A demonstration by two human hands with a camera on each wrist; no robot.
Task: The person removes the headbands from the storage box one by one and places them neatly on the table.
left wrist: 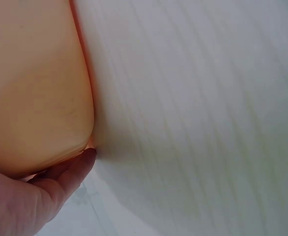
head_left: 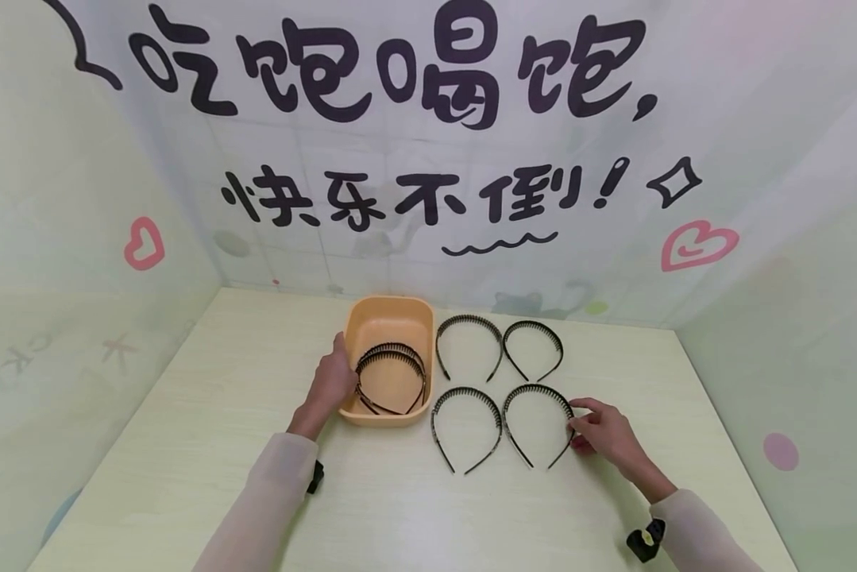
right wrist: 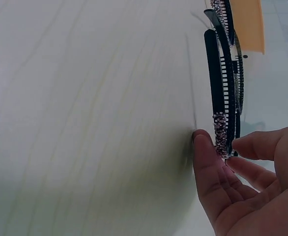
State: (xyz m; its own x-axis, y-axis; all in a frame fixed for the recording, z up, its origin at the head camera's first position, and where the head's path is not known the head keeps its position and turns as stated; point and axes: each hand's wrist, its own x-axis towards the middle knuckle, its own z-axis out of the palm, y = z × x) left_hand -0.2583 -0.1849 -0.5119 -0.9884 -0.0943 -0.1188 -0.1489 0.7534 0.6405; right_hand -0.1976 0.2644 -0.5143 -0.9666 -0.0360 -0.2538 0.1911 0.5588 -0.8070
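Note:
My left hand [head_left: 331, 377] is at the left side of an orange plastic basin [head_left: 387, 324], its fingers [left wrist: 68, 172] along the outer wall and the hand overlapping the rim. Inside the basin, black toothed headbands [head_left: 391, 356] lie stacked. My right hand [head_left: 607, 433] pinches the right side of the front right headband [head_left: 538, 389], between thumb and fingers. Sparkly stones cover part of this headband [right wrist: 220, 130] in the right wrist view. Beside it lies the front left headband [head_left: 466, 391]. Behind these are the back left headband [head_left: 469, 319] and the smaller back right headband [head_left: 533, 324].
The pale wood-grain table [head_left: 399, 516] is enclosed by light printed walls [head_left: 428, 270] at the back and both sides. The basin stands near the back wall. Black devices [head_left: 646, 540] are strapped at both wrists.

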